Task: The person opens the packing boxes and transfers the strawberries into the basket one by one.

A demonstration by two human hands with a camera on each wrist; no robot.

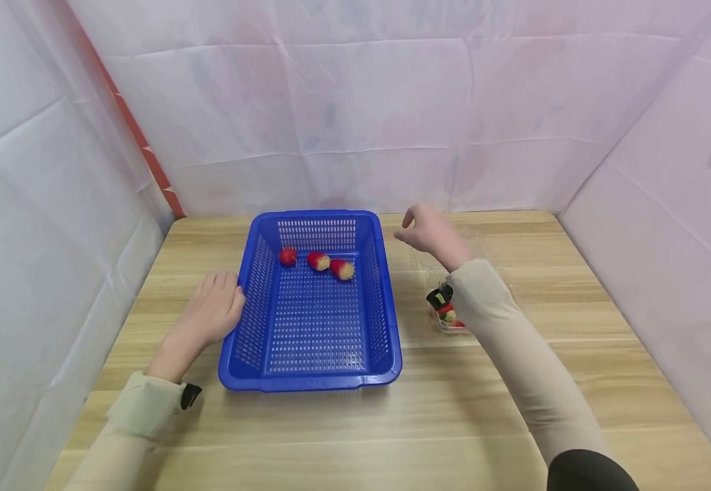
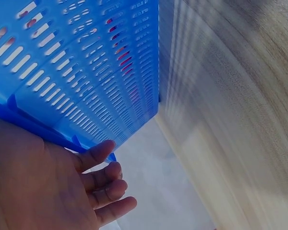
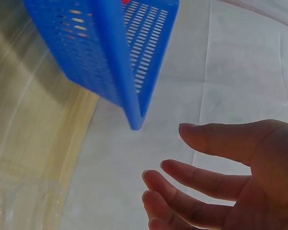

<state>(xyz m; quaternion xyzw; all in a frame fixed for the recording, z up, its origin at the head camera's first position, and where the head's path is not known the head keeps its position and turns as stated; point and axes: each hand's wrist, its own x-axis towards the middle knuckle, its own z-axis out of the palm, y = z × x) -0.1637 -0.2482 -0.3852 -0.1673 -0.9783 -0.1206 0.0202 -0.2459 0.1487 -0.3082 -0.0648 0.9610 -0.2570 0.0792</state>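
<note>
A blue plastic basket with slotted walls stands on the wooden table. Inside it, towards the back, lie a small round red fruit or vegetable and two red pieces with pale ends. My left hand holds the basket's left rim; its fingers show outside the wall and the thumb is hidden in the left wrist view. Past the basket's right side my right hand is raised in the air, thumb and fingers apart with nothing between them.
Under my right forearm sits a clear plastic box with red and green pieces in it, partly hidden by the sleeve. Its transparent lid lies behind. White patterned cloth closes off the back and both sides.
</note>
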